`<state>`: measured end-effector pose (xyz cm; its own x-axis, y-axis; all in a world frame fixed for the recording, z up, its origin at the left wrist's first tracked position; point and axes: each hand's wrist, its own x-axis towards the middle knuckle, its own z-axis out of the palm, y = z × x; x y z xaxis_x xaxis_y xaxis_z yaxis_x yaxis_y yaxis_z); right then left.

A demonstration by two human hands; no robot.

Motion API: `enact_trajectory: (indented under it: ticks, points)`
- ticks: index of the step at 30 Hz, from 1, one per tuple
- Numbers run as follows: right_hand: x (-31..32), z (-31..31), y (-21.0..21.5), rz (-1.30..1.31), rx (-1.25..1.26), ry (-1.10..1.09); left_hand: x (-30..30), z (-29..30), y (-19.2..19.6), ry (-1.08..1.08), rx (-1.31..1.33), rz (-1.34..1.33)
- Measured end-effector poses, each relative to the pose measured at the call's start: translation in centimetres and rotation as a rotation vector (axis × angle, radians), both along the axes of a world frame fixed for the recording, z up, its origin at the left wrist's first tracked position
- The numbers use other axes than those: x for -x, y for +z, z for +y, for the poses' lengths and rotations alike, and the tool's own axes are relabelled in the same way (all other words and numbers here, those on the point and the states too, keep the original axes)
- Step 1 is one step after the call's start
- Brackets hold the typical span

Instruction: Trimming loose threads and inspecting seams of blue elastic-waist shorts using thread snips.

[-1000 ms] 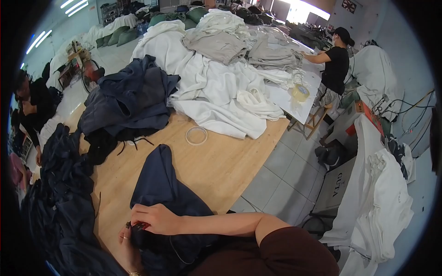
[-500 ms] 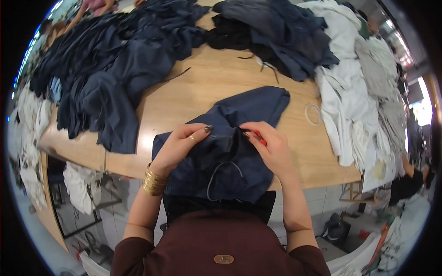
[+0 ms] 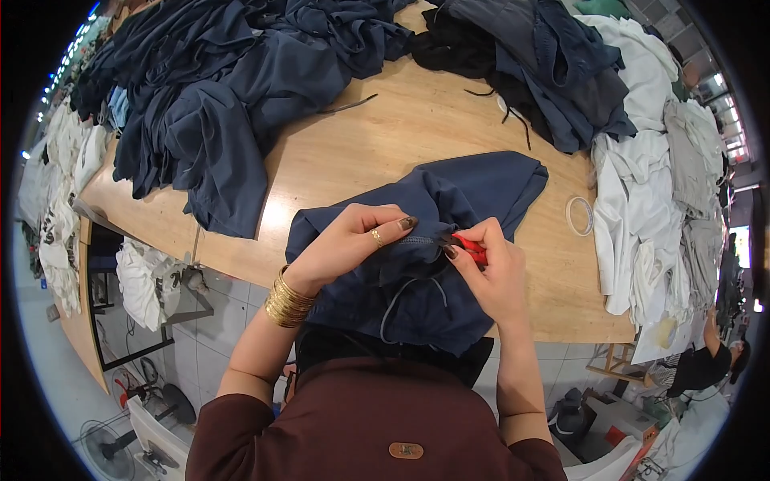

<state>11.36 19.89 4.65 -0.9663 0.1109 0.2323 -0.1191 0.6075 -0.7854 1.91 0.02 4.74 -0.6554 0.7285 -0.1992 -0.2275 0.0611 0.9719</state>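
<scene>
A navy garment (image 3: 481, 180) with a grey drawcord lies over the table's front edge, its near part hanging against my lap. My left hand (image 3: 357, 236) is closed on it, thumb pressing the cloth beside a pale line of stitching. Close by on the right, my right hand (image 3: 493, 264) grips small thread snips (image 3: 472, 247) with red handles. Their dark tip touches the fabric near the end of the stitching; my fingers hide much of the tool. Folds hide where the blades sit exactly.
Heaped navy garments (image 3: 216, 120) cover the table's far left, with another dark pile (image 3: 553, 72) at the far right. White garments (image 3: 634, 192) drape along the right edge. A roll of tape (image 3: 579, 216) lies beside them on the wooden table (image 3: 385, 120). A person (image 3: 706, 365) is at the right.
The view has shifted, so the table and piles appear moved. My right hand has turned, showing more of the red snips against the cloth. My left hand keeps its hold on the garment.
</scene>
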Motion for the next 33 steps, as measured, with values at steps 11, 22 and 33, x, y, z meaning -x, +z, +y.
enact_trajectory:
  ticks: [11, 22, 33]
  points:
    - [0.7, -0.7, 0.5, 0.126, -0.134, 0.034, 0.1, 0.0, 0.3, -0.038, 0.009, 0.020]
    - [1.0, -0.9, -0.2, 0.295, -0.230, 0.036, 0.1, -0.3, 0.3, -0.012, -0.008, -0.053]
    - [3.2, 1.1, -2.9, -0.302, 0.523, 0.177, 0.9, -2.5, -0.2, 0.170, -0.051, -0.077]
